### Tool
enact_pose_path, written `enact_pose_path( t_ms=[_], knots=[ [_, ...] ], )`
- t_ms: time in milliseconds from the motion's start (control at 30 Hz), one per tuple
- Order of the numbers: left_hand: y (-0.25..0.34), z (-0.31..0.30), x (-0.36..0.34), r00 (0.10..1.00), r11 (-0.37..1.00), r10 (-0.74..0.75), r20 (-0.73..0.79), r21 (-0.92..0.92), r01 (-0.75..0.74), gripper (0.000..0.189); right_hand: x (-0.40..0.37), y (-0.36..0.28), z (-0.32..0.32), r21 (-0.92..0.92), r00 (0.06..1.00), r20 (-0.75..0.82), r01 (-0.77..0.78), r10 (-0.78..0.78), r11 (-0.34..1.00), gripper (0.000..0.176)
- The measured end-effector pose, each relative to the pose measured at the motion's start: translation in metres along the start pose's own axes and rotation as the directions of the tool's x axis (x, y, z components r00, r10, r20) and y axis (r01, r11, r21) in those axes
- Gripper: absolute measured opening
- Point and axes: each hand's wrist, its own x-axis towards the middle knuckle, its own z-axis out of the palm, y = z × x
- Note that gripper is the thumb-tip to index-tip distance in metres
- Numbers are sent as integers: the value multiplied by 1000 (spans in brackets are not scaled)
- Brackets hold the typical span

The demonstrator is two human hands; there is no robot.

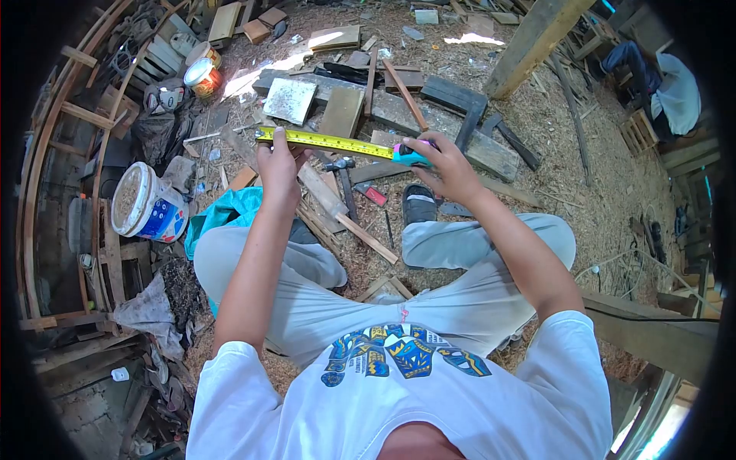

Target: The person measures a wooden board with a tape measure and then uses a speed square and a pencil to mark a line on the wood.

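A yellow tape measure is stretched out in front of me, its blade running between my hands. My right hand grips the teal and pink case at the blade's right end. Near the blade's free end, my left hand is closed, with the thumb against the tape. Beneath the tape, a hammer lies among wood strips on the ground. A small red object rests just right of it. One long wood strip lies between my legs.
Planks and a white-speckled board lie ahead. A dark wooden square-shaped piece sits right of them, near a slanting post. A white bucket stands at left, beside a turquoise sack. Another person sits far right.
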Motion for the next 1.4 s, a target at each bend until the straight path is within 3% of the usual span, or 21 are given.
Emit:
enact_pose_path(
  t_ms=[533,633,800,900,967,1000,1067,1133,1200,1233,1300,1400],
  knots=[
    [-7,-2,7,1000,1000,-11,-19,-12,11,32,9,-11,-7,-103,999,-35,-38,34,994,83],
    [-7,-3,8,1000,1000,-23,-17,0,23,33,16,-21,-13,-189,981,-192,-18,-19,982,70],
    [-12,-2,13,1000,1000,-17,-19,-26,16,33,18,-56,-23,-342,952,-295,-24,-84,939,53],
    [-12,-2,17,1000,1000,-21,-6,-10,21,33,9,-66,-12,-233,970,-238,2,-59,972,44],
    [-9,0,18,1000,1000,-15,9,-1,15,31,-1,-65,11,-109,999,-19,-29,27,994,32],
    [-8,2,19,1000,1000,-9,11,3,9,30,-7,-66,25,-112,999,-18,-33,31,993,32],
    [-8,4,21,1000,1000,-10,15,2,10,30,-21,-64,57,-148,917,301,-228,263,962,25],
    [-8,5,23,1000,1000,-2,9,7,2,30,-30,-62,88,-215,793,457,-340,402,916,30],
    [-8,6,25,1000,1000,-8,4,10,8,30,-21,-55,120,-449,353,714,-432,605,782,34],
    [-10,5,28,1000,1000,-12,8,2,12,30,-20,-50,136,-453,350,713,-431,607,781,34],
    [-13,4,31,1000,1000,-16,9,-4,16,30,-24,-41,167,-580,78,732,-452,677,678,41],
    [-15,1,31,1000,1000,2,-4,7,-2,32,-53,-32,206,-560,148,645,-577,750,595,43]
  ],
)
